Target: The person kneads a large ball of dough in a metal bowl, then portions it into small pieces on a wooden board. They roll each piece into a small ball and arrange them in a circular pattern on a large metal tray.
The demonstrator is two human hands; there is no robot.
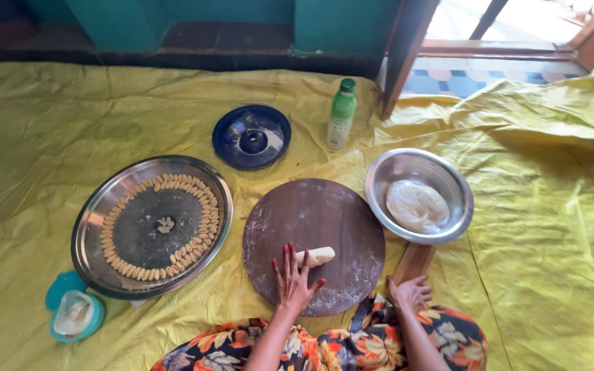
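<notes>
Down at the person's knees, just past the flowered cloth of the lap, the left hand (pixel 294 277) lies flat and spread on the round wooden board (pixel 314 244), fingers splayed wide and pointing away from the body. It grips nothing; the fingertips rest against the near end of a short dough roll (pixel 315 256). That roll lies just beyond and a little to the right of the fingers, its long axis running roughly side to side across the board, tilted slightly upward at the right. The left hand is plainly the nearer one. The right hand (pixel 409 292) sits apart from the dough, off the board's right edge, fingers loosely curled and resting on the near end of a small wooden plank (pixel 414 263); it holds nothing that I can make out.

Farther out to the right stands a steel bowl (pixel 379 199) with a lump of dough (pixel 417 205) in it. To the left lies a big steel tray (pixel 94 220) ringed with small shaped pieces. Beyond these sit a blue plate (pixel 223 145) and a green bottle (pixel 342 114), all on yellow sheeting (pixel 551 261).
</notes>
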